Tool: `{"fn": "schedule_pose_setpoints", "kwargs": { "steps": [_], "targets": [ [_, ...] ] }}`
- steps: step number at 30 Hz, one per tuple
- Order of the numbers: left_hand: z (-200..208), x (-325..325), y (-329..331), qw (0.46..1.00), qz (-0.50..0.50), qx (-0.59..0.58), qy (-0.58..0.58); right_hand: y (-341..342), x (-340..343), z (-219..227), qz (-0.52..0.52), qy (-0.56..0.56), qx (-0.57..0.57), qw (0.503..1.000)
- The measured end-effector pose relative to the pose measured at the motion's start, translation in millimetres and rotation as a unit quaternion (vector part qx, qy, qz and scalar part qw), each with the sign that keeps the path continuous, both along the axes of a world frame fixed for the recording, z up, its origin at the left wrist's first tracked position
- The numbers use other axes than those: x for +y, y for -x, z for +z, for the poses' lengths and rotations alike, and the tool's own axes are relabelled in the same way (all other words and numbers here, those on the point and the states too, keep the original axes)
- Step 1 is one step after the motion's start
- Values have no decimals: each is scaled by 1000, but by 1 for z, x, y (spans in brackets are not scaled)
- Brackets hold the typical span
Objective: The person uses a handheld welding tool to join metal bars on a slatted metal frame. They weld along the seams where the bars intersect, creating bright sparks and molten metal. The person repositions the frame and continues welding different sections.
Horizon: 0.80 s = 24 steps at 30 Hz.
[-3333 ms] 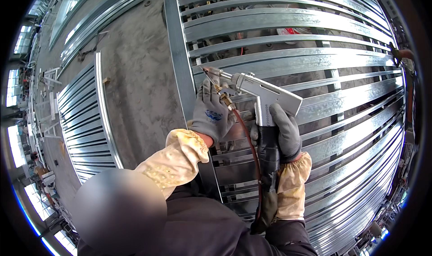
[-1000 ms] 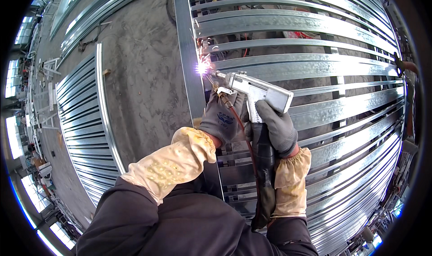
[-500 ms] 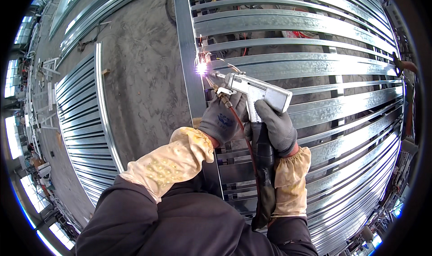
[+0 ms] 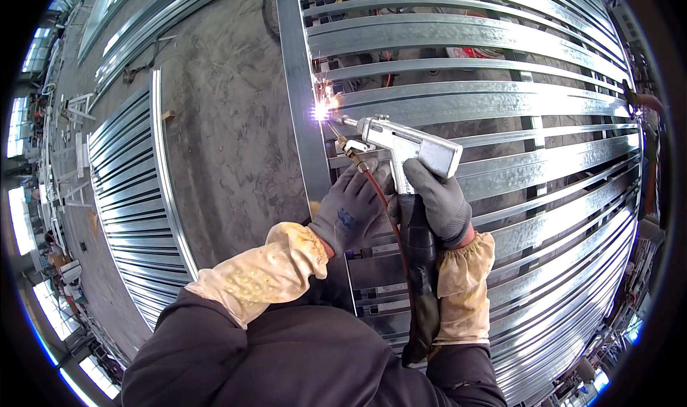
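My right hand (image 4: 440, 203), in a grey glove, wraps the grip of a silver welding gun (image 4: 422, 149). The gun's tip points left at a glaring weld spot (image 4: 322, 111) with sparks, on the inner edge of a long metal rail (image 4: 299, 92) where slats join it. A thin brass-coloured wire-feed tube (image 4: 348, 149) under the nozzle leads into a reddish hose (image 4: 379, 189). A black-sheathed cable (image 4: 421, 285) runs down from the grip. My left hand (image 4: 349, 210), gloved too, is open just below the tube, fingers stretched forward over the frame; its fingertips are partly hidden.
Galvanized slats (image 4: 458, 106) spread right from the rail, with gaps between them. A second slatted panel (image 4: 136, 214) lies on the left, and long metal profiles (image 4: 143, 38) at upper left. Someone else's arm (image 4: 647, 103) shows at the right edge beside a small bright spot.
My left hand has drawn slightly back toward me and left, away from the tube. The gun has shifted only slightly; sparks now spray more to the right of the weld spot.
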<state>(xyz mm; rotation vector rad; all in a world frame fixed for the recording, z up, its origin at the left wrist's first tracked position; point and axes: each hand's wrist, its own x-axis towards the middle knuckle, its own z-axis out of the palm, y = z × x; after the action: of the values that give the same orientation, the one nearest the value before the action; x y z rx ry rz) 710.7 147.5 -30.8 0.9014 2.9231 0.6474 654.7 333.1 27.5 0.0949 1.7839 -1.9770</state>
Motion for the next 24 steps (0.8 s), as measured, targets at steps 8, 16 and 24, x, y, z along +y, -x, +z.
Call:
{"fn": "schedule_pose_setpoints", "kwargs": {
  "steps": [8,16,24],
  "targets": [
    [4,-25,-26,992,-24,15,-122,-2,2,-7,2,53,-99,994],
    [6,-60,-43,977,151,25,-150,-1,-5,20,-18,80,-185,979],
    [-25,-75,15,798,420,-98,-421,-5,-5,21,-5,67,-173,983]
  ]
}}
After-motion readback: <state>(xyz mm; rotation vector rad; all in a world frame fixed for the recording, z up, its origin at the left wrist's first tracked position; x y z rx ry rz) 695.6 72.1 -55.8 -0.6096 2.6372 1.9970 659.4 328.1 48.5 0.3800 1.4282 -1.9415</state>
